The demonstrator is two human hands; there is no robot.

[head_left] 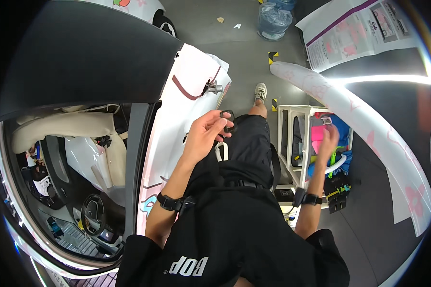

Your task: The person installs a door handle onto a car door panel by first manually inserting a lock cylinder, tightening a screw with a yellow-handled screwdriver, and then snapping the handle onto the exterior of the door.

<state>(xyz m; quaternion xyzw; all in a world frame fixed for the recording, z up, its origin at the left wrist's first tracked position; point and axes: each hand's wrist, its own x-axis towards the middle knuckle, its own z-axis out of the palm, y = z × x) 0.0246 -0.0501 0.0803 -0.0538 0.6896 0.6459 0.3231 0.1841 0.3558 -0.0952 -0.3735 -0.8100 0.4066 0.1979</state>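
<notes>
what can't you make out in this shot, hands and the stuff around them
- Right hand, head view: motion-blurred over the white cart, so its grip and what it touches cannot be told.
- Small black ring-shaped part in the left hand: too small to identify, partly hidden by fingers.
- Cart contents: coloured items overlap and the hand covers them.
- Car cabin: warped at the rim, dark, details unclear.

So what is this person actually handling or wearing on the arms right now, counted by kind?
Small black ring-shaped part, pinched in the left hand: 1
Black wristbands: 2, left and right
White cart, which the right hand reaches into: 1
Total: 4
</notes>
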